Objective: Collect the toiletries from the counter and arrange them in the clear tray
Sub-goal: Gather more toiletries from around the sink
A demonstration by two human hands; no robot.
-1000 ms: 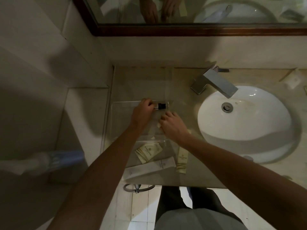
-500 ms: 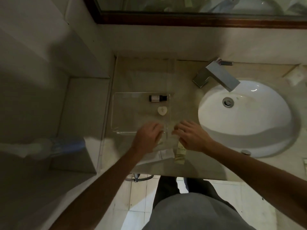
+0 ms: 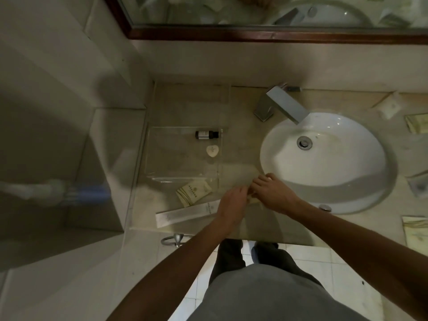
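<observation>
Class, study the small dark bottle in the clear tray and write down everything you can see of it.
The small dark bottle lies on its side near the far right corner of the clear tray, cap pointing right toward the sink. Its body looks dark brown with a pale label around the middle, too small to read, and a black cap. It rests on the tray floor. A pale heart-shaped soap lies just nearer the person, apart from it. Neither hand touches it.

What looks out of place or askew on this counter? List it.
Little is tidy. The sachet and long white tube lie slanted on the counter's front edge, outside the clear tray. More packets lie scattered right of the sink. Only the small bottle and soap are in the tray.
</observation>
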